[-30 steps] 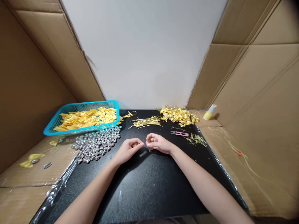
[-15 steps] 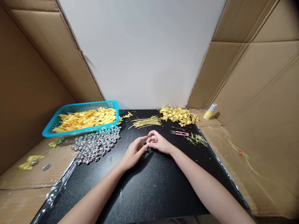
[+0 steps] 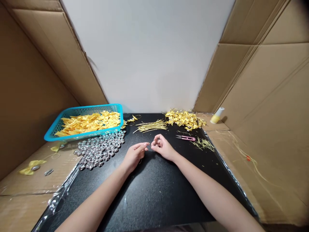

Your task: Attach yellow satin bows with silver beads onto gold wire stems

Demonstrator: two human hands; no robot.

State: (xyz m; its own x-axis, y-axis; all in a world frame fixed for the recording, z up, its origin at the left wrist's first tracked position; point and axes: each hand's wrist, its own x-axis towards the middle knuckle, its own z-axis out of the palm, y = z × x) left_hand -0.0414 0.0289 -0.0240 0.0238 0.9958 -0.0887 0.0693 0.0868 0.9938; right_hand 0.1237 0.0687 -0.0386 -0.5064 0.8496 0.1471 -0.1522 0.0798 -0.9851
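Observation:
Near the middle of the black table, my left hand (image 3: 134,155) pinches a thin gold cord (image 3: 140,160), and a small bit of it shows under the curled fingers. My right hand (image 3: 163,147) faces it from the right, thumb and index finger pinched at the cord's end close to the left fingertips. Most of the cord is hidden by the fingers. Just beyond the hands lies a bundle of cut gold cords (image 3: 152,126). To the right of my right hand are pink thread snips (image 3: 185,138).
A turquoise basket (image 3: 83,138) of yellow ribbon bows stands at the left, with many silver beads (image 3: 101,149) before it. Finished yellow bows (image 3: 184,120) are heaped back right, near cord scraps (image 3: 204,144) and a thread spool (image 3: 217,115). Cardboard walls (image 3: 265,96) flank the table.
My hands have drawn slightly apart. My left hand has turned and its fingers have closed in, with a bit of cord now showing beneath them. My right hand has barely moved.

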